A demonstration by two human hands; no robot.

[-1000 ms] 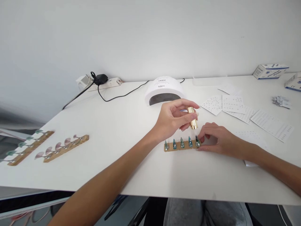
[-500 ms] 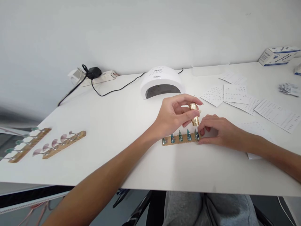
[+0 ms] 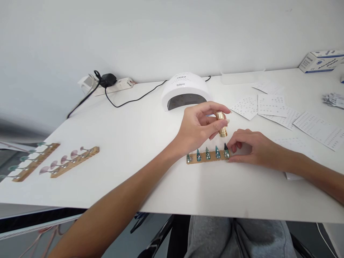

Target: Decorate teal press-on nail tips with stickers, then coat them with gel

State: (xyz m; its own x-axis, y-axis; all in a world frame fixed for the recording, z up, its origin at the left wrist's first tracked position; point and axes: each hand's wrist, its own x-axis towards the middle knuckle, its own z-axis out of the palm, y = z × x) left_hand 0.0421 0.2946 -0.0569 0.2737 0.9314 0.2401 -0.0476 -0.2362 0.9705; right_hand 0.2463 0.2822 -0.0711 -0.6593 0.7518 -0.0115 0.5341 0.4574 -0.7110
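Note:
My left hand [image 3: 198, 128] grips a small gold cylinder [image 3: 221, 124], a polish cap or brush handle, tilted over the right end of a wooden strip [image 3: 206, 158] that carries several pointed teal nail tips. My right hand [image 3: 248, 147] rests on the white table [image 3: 150, 143], fingers curled, pinching the strip's right end by the last nail tip. Any brush tip under the cylinder is too small to make out.
A white dome nail lamp [image 3: 186, 91] stands behind the hands, its cable running to a power strip [image 3: 113, 85] at the wall. Two more wooden strips with nail tips [image 3: 70, 162] lie at far left. Dotted paper sheets [image 3: 274, 107] and a box [image 3: 319, 61] sit at right.
The view has shifted slightly; both hands stay over the teal strip, the gold cylinder still above its right end.

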